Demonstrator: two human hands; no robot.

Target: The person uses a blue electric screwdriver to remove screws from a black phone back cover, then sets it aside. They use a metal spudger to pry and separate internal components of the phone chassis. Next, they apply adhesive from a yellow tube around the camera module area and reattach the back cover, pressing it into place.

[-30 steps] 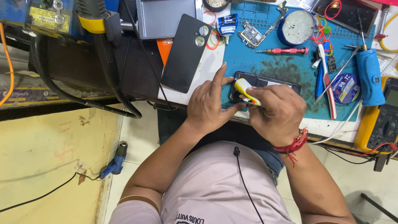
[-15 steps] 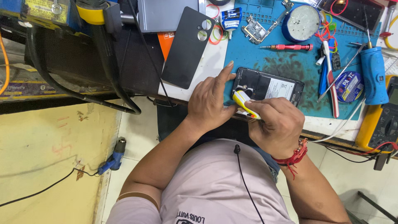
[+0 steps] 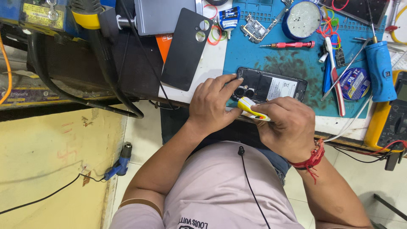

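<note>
On the blue rubber work mat (image 3: 271, 59) covering the tabletop (image 3: 207, 72), we saw an opened black smartphone with its back removed (image 3: 271, 87). Our left hand (image 3: 212, 106) pressed its fingertips against the phone's camera end, while our right hand (image 3: 284, 125) was closed around a yellow-and-white plastic tool (image 3: 250, 109), just beside the phone's near edge.

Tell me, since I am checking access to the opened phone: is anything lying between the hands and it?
Nothing visible does. The left hand already rests its fingers on the camera end of the opened phone, and the right hand, holding a yellow-handled tool, sits right at the phone's near edge on the blue mat.
</note>
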